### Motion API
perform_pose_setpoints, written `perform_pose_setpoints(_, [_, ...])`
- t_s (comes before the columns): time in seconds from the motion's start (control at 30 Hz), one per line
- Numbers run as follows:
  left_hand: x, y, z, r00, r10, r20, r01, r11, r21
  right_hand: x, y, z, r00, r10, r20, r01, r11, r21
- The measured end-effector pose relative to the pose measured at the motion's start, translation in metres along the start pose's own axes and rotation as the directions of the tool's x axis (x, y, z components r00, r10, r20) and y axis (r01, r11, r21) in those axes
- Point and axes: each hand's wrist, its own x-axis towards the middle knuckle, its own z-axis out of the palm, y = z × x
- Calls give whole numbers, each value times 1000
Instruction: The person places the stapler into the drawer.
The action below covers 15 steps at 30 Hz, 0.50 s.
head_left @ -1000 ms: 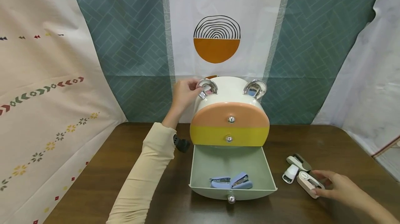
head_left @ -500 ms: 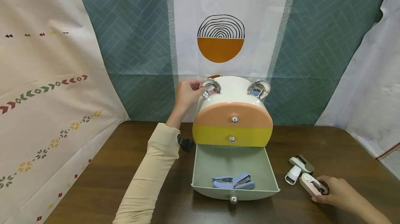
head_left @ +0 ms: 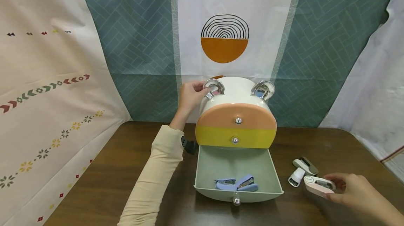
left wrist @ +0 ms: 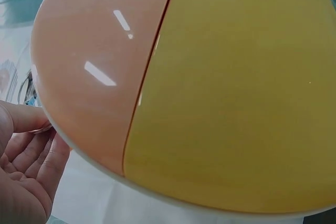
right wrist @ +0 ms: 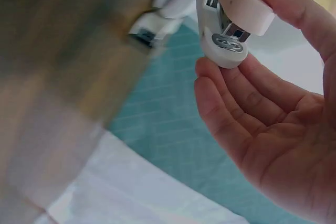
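My left hand (head_left: 188, 97) pinches the silver ear-shaped handle (head_left: 214, 86) at the left top of a rounded white cabinet (head_left: 235, 91). In the left wrist view its fingers (left wrist: 38, 150) sit at the edge of the cabinet's peach and yellow front. The green bottom drawer (head_left: 231, 163) is pulled out, with two light blue staplers (head_left: 225, 184) lying near its front. At the right, my right hand (head_left: 355, 190) holds a pink-and-white stapler (head_left: 317, 185) by one end. The right wrist view has that stapler (right wrist: 244, 3) between thumb and fingers.
Beside the held stapler lie a small white piece (head_left: 296, 177) with a dark end and a white-and-grey stapler-like item (head_left: 305, 166). The brown table (head_left: 126, 170) runs back to a patterned curtain (head_left: 135, 43). Above the drawer are two knobbed fronts, peach and yellow.
My right hand has gripped the pink-and-white stapler and turned and raised it slightly. The left hand stays on the silver handle. The head view has shifted a little.
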Motion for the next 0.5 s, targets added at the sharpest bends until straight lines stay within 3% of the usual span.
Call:
perform_pose_setpoints(0.1, [-1, 0, 1, 1000, -8, -4, 8, 1000, -10, 0, -9, -7, 996, -41, -85, 45, 998, 44])
perform_pose_setpoints(0.3, [-2, -1, 1, 1000, -28, -13, 27, 999, -46, 11, -35, -17, 964, -150, -222, 174, 981, 91])
perform_pose_setpoints(0.5, [-2, -3, 2, 999, -40, -22, 39, 997, -72, 27, -68, -19, 922, -309, -233, 336, 938, 85])
